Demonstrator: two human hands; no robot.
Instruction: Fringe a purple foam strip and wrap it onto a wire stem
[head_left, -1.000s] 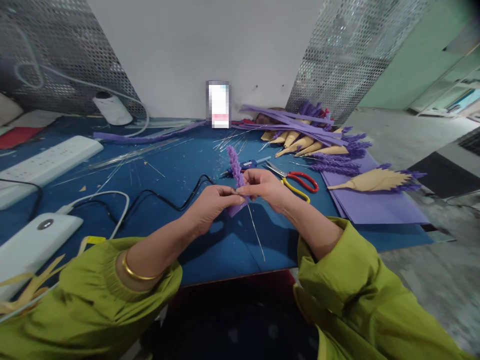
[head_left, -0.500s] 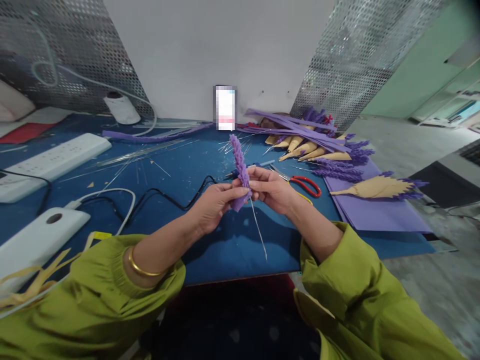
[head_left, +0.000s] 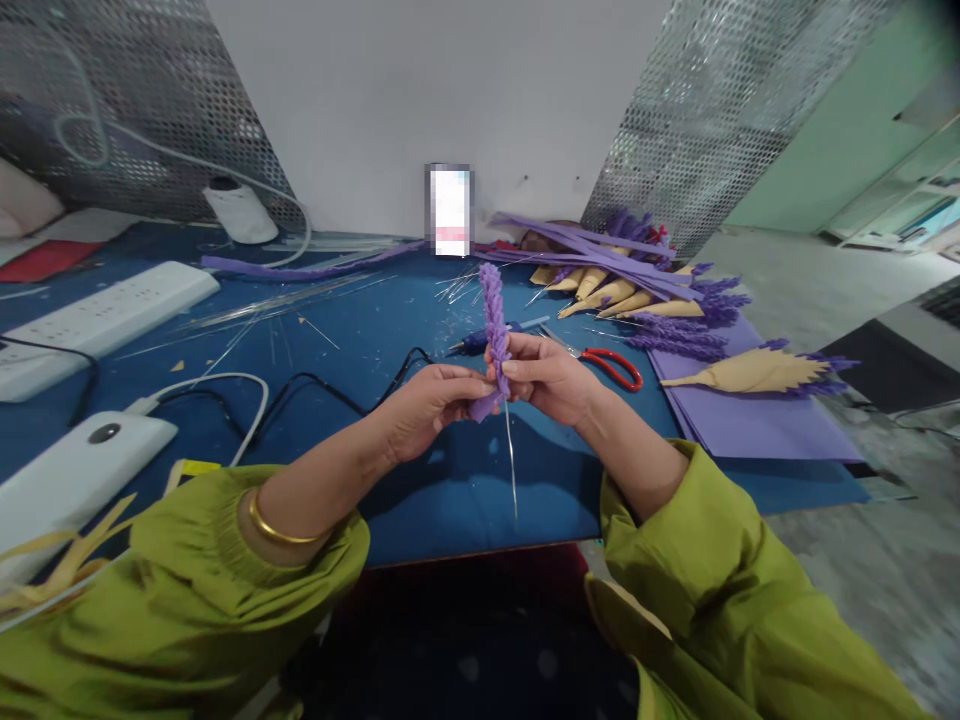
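Note:
A purple paper flower spike stands nearly upright between my hands, over the middle of the blue table. From its lower end a thin wire hangs down toward the table's front edge. My left hand pinches the loose purple strip at the spike's base. On the other side, my right hand grips the lower part of the spike between thumb and fingers. Behind the hands lie a blue glue gun and red-handled scissors.
Purple strips and wrapped lavender bunches pile up at the back right, near purple sheets with one bunch on top. White power strips and cables occupy the left. A phone stands against the wall.
The flower spike has turned from leaning left to nearly upright and shifted slightly right. Its wire now hangs straighter. Both hands still hold it.

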